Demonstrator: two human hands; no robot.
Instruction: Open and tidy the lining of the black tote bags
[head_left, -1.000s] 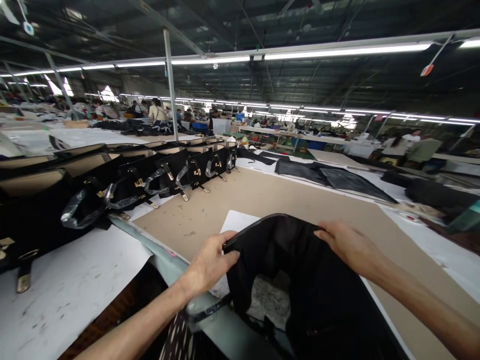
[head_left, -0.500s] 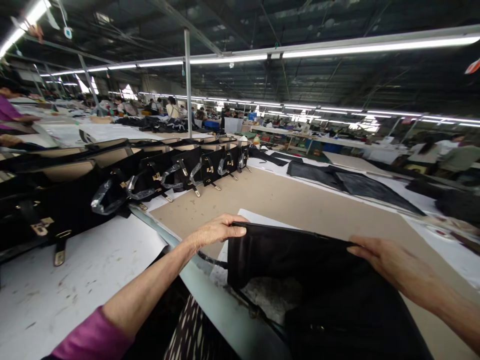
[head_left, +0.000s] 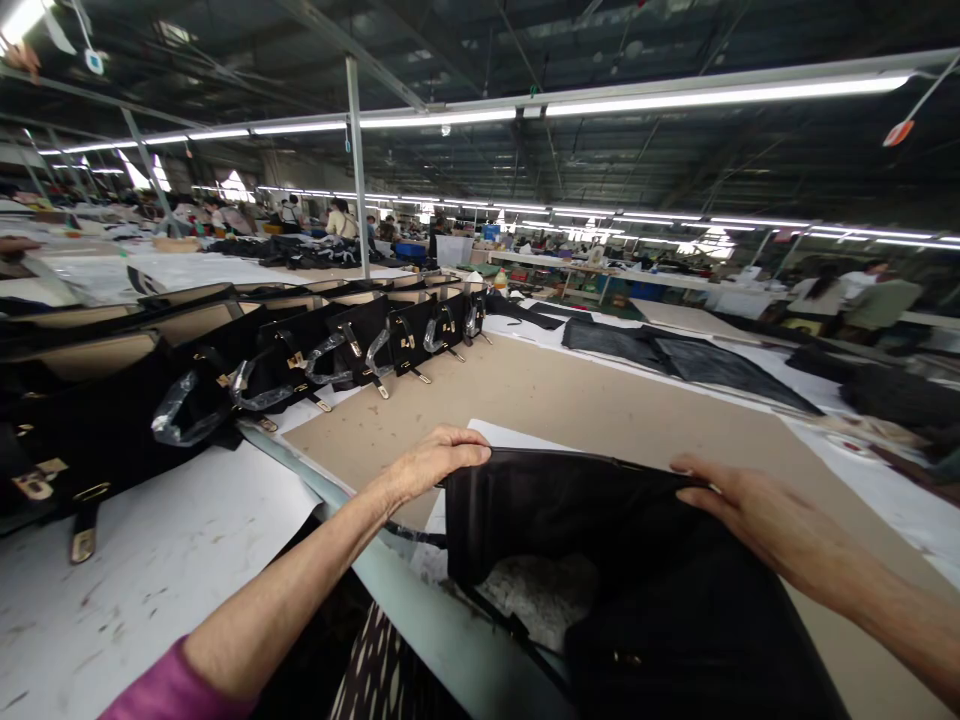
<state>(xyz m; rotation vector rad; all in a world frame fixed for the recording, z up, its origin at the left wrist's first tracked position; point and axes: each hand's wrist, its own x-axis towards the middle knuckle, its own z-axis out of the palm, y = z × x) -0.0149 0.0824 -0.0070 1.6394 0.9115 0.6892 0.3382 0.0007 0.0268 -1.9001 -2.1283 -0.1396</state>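
Note:
A black bag (head_left: 637, 560) stands tilted at the table's near edge, its upper rim towards the far side. My left hand (head_left: 435, 462) is closed over the left end of that rim, thumb on the near side. Near the rim's right end, the fingers and thumb of my right hand (head_left: 757, 515) pinch the edge; this hand is slightly blurred. A crumpled pale patch, perhaps clear plastic, shows within a gap on the bag's left side. Part of a black strap sticks out to the left. The lower part of the bag runs out of view.
Rows of black handbags (head_left: 367, 335) with plastic-wrapped handles and metal clasps stand at left. A brown board (head_left: 540, 385) covers the table, with white paper (head_left: 225, 540) at near left. Flat black pieces (head_left: 682, 365) lie far right. Several people work in the background.
The view has turned slightly to the right, so the surroundings sit further left. Both hands keep their hold on the bag's rim, which has barely moved. The co-worker at far left is mostly out of view.

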